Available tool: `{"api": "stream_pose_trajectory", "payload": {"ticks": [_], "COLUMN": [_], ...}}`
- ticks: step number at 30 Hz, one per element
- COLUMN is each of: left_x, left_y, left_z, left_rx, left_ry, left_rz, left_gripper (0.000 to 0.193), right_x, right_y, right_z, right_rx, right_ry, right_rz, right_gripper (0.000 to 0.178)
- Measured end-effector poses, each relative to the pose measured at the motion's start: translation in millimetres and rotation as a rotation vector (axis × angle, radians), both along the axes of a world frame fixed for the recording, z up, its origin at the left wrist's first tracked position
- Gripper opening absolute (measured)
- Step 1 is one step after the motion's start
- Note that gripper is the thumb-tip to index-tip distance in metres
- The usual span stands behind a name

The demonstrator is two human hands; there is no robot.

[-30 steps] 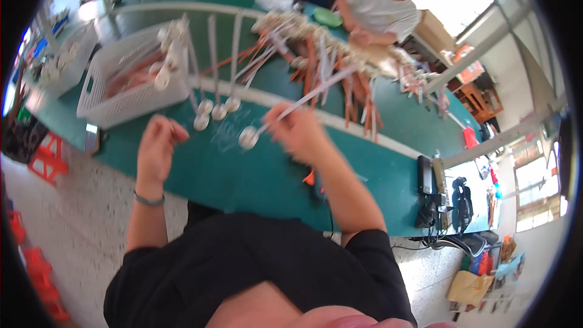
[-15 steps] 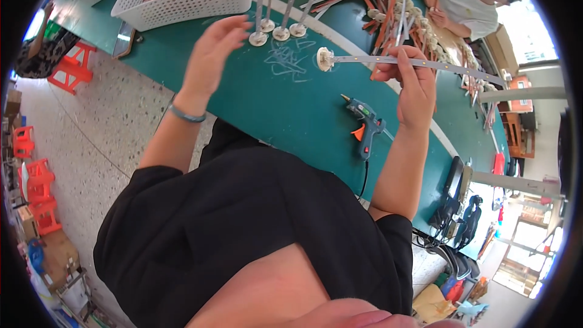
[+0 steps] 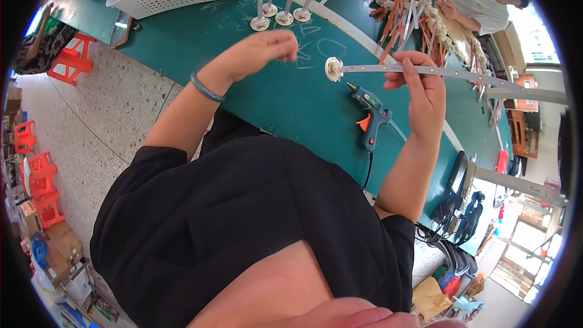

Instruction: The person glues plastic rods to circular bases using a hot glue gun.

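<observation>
Bright daylight — far-right window (image 3: 533, 45) and near-right window (image 3: 523, 249) blown out. Table (image 3: 285, 109) evenly lit, shadows soft. Glare spot on phone (image 3: 120, 31), left. Left hand (image 3: 261, 54) slightly blurred. Fisheye bend — black rim, edges soft.

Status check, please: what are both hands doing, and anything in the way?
Right hand pinching LED strip, round whitish base attached. Left hand curled, nothing visible in it. Possibly in the way: glue gun on green table, near base.
</observation>
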State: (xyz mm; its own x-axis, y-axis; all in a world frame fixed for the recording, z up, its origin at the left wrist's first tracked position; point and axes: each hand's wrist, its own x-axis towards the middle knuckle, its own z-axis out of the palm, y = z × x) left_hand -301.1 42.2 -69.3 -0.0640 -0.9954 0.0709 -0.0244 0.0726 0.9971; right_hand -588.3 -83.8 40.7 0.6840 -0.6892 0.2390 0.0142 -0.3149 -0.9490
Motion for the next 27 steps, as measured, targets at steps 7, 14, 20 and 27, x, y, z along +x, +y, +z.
{"api": "stream_pose_trajectory", "payload": {"ticks": [7,14,20,27], "left_x": [-2,-7,-3,112], "left_y": [-6,-3,14,100], "left_z": [30,46,35,27], "left_rx": [-0.284,-0.101,-0.212,0.126], "left_ry": [1.023,0.768,-0.466,-0.637], "left_rz": [-0.165,-0.093,0.147,0.291], "left_gripper": [0.028,0.028,0.029,0.029], "right_x": [3,4,3,24], "right_y": [-4,-5,-9,-20], "right_z": [-10,-15,-19,-32], "right_rx": [-0.010,-0.005,-0.028,-0.084], "right_ry": [0.071,0.100,0.160,0.160], "right_rz": [0.014,0.020,0.037,-0.002], "right_gripper": [0.021,0.020,0.020,0.022]}}
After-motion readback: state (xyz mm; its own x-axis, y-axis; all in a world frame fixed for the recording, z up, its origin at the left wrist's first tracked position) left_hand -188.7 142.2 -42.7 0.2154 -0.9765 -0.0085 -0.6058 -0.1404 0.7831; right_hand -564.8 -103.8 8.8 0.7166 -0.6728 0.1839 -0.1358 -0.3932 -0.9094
